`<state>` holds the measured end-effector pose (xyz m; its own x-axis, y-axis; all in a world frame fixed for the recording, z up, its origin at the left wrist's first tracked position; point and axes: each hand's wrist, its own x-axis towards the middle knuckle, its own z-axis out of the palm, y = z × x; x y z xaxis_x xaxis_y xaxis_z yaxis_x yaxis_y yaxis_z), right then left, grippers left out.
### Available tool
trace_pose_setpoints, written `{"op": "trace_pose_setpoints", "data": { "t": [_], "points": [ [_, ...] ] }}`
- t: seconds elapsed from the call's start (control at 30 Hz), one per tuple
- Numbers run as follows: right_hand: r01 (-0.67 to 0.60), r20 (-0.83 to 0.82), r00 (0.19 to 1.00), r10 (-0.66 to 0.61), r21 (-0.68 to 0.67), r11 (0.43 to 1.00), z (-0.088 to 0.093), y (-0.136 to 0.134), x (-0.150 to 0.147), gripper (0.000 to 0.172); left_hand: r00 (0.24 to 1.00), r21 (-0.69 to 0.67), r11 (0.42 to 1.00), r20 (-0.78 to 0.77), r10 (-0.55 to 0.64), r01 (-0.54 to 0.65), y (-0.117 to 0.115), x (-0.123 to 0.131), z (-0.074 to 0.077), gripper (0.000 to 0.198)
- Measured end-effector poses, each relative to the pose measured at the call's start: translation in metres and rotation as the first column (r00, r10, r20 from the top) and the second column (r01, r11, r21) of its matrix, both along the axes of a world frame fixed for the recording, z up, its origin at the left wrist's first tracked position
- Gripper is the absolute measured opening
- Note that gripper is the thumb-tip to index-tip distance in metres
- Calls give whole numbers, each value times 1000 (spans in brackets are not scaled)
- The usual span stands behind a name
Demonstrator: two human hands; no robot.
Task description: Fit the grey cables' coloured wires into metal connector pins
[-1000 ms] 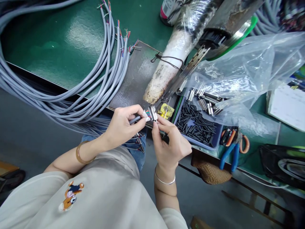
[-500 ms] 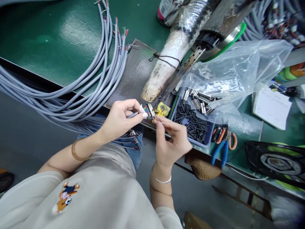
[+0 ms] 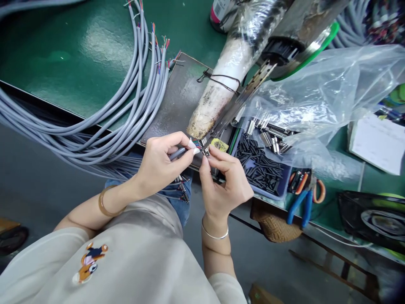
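Observation:
A grey cable (image 3: 178,154) is pinched between the thumb and fingers of my left hand (image 3: 163,164), which has white coverings on its fingertips. Thin coloured wires (image 3: 198,144) come out of the cable end and meet a small metal multi-pin connector (image 3: 204,145). My right hand (image 3: 226,179) pinches the lower end of this connector between thumb and forefinger. Right above them, the dark tip of a soldering iron (image 3: 229,113) with a perforated barrel reaches down to the connector. Whether it touches a pin is too small to tell.
A bundle of grey cables (image 3: 139,99) lies left. A white wrapped tube (image 3: 215,90) and solder spool (image 3: 329,38) stand behind. To the right are a yellow sponge (image 3: 220,145), a bin of black sleeves (image 3: 257,162), connectors under a plastic bag (image 3: 335,80), and blue-handled pliers (image 3: 300,204).
My right hand has moved slightly left, closer to my left hand. The connector now sits at the iron's tip, and the view has shifted a little left.

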<state>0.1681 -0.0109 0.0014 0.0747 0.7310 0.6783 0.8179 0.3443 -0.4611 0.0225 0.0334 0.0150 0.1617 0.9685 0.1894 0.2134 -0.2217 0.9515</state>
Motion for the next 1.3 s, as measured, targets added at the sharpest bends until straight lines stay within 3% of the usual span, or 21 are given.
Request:
{"op": "trace_pose_setpoints", "data": {
  "t": [0.53,0.9,1.3],
  "points": [
    [-46,128,991,45,5,999,3,-4,3,18,999,-88,995,3,-50,50,-1,-3,2,7],
    [-40,131,991,39,2,999,2,-5,3,17,998,-36,998,-27,-56,55,-2,-2,1,8],
    [5,19,1000,-5,16,1000,5,0,-3,14,997,83,996,-71,-16,22,1,-2,6,8]
  ]
}}
